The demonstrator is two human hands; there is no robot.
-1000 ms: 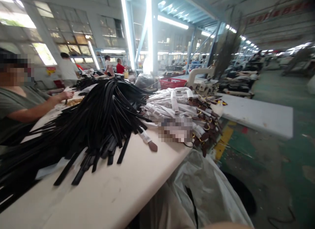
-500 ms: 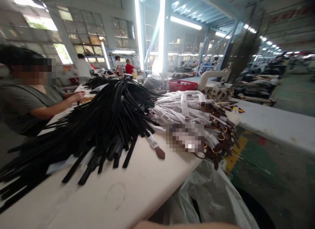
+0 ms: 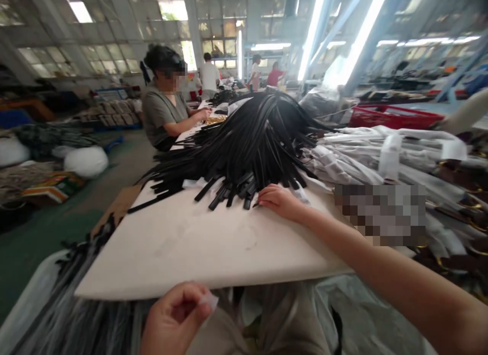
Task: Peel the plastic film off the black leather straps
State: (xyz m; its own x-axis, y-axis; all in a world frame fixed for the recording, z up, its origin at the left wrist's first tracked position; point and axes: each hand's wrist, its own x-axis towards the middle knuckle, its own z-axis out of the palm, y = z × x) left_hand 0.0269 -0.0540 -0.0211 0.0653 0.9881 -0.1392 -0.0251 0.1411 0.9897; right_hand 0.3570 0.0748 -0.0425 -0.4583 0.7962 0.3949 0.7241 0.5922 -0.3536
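Note:
A heap of long black leather straps [image 3: 263, 141] lies across a white table board [image 3: 183, 248], with the cut ends fanning toward me. My right hand [image 3: 278, 201] rests on the board, its fingertips touching the strap ends. Whether it grips one, I cannot tell. My left hand [image 3: 173, 317] sits below the near board edge, pinching a small white scrap [image 3: 208, 300]. To the right lies a bundle of white-wrapped straps [image 3: 385, 156] with brown leather ends and gold buckles [image 3: 453, 207]. Part of that bundle is hidden by a pixelated patch.
A seated co-worker [image 3: 163, 100] works at the table's far end, hands over gold hardware [image 3: 215, 120]. A red plastic basket [image 3: 394, 117] stands behind the bundle. Clear plastic sheeting [image 3: 366, 314] hangs below the near edge, and dark straps [image 3: 76, 314] lie in a bag at lower left.
The view has swung left and tilted down. My right hand has moved onto the board at the strap ends, and my left hand has risen into view with the white scrap.

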